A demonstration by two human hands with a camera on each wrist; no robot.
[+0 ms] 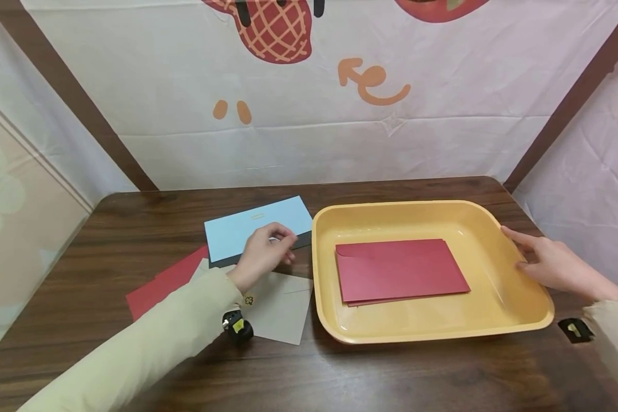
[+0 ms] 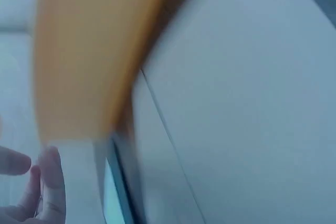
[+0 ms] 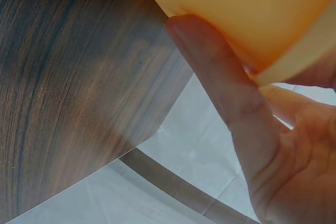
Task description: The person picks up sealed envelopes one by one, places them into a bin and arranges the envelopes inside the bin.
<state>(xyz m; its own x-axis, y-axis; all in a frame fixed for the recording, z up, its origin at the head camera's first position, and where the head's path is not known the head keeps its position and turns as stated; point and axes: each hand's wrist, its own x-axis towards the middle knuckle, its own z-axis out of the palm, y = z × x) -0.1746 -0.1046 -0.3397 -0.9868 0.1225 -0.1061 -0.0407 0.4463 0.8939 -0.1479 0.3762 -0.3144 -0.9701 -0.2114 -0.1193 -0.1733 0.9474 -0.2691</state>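
Yellow tray (image 1: 391,323) gripped on the bench (image 1: 391,377).
Glossy and round-cornered, it is clamped at its right end by the fingers of the right hand (image 1: 553,262); red envelopes (image 1: 401,272) are held inside. The left hand (image 1: 265,252), fingers loosely curled, is held over a blue envelope (image 1: 229,237) bearing unreadably small gold print (image 1: 257,216).

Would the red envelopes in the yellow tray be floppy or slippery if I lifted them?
The red envelopes look thin and flat, so they're probably light and a bit bendy. One edge pokes out underneath, so they might slide apart.
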